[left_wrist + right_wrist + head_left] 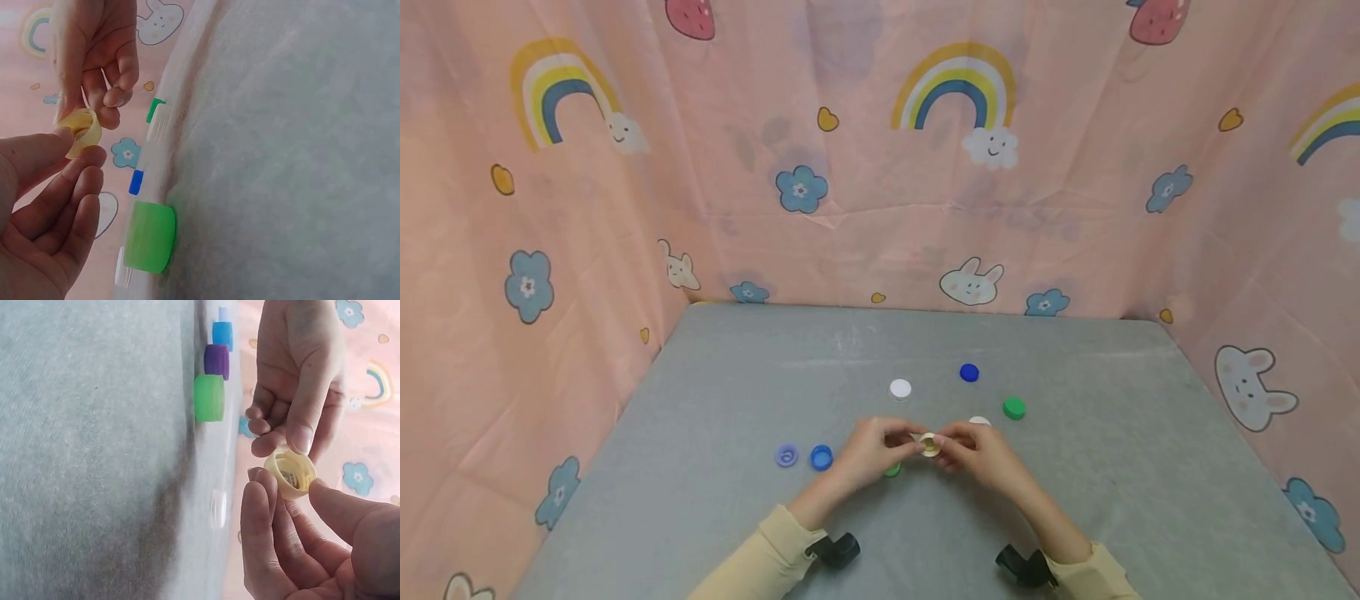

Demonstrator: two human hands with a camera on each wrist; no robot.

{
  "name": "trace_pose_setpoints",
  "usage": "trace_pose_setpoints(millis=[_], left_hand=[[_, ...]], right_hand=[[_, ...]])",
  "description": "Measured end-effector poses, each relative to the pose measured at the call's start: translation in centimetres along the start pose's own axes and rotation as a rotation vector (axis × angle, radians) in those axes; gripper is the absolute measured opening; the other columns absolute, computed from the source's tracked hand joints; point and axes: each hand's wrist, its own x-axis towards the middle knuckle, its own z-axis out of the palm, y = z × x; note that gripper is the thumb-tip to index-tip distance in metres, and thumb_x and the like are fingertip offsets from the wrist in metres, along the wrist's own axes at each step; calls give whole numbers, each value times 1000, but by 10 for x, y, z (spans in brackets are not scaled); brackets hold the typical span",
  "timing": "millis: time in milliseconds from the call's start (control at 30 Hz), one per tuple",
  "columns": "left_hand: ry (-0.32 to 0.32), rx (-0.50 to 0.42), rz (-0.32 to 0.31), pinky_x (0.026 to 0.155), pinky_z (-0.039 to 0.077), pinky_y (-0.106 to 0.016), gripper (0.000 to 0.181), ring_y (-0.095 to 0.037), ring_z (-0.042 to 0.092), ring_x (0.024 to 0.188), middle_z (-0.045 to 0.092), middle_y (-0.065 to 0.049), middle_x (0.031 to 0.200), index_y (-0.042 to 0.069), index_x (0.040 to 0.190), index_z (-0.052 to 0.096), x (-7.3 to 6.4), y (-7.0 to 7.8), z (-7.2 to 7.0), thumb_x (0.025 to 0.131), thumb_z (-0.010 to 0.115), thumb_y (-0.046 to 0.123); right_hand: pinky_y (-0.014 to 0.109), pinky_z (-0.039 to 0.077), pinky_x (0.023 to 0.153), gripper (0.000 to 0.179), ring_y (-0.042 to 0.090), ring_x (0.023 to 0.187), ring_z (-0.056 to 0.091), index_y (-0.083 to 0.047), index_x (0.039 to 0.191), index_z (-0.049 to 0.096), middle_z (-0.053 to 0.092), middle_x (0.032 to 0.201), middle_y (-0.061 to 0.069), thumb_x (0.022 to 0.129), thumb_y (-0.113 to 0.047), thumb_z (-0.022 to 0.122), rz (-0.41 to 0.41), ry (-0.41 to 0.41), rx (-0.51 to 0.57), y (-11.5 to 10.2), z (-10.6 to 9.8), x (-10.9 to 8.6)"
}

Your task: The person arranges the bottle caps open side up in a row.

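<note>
Both hands meet over the front middle of the table, with a pale yellow bottle cap [929,445] between them. My left hand [876,450] pinches one side of its rim between thumb and fingers. From the other side my right hand [981,452] pinches the same cap. In the right wrist view the hollow inside of the cap [290,475] shows, with small dark marks at the bottom. A light green cap [892,470] lies under my left hand, partly covered by it. Beside that one, a purple cap [217,361] shows in the right wrist view.
Farther back on the grey table [1112,433] lie a white cap [900,388], a dark blue cap [969,372] and a green cap [1014,407]. Another white cap [980,422] is partly behind my right hand. To the left are a lavender cap [786,455] and a blue cap [822,457].
</note>
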Motion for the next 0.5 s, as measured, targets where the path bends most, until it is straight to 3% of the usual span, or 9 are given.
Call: trace_pose_setpoints(millis=[200,500], left_hand=[[21,-9,45,60,50,-16,22,3,61,69,73,2,81,16,106,73,-1,0,3,83,73,17],[30,-6,58,58,50,-16,24,2,61,67,72,0,79,13,106,73,-1,1,3,81,74,13]], right_hand=[[32,57,64,25,23,71,68,5,96,65,70,79,15,95,-19,58,26,13,14,2,0,1],[32,57,62,27,24,69,69,8,98,65,70,77,15,95,-18,58,51,41,23,0,3,2]])
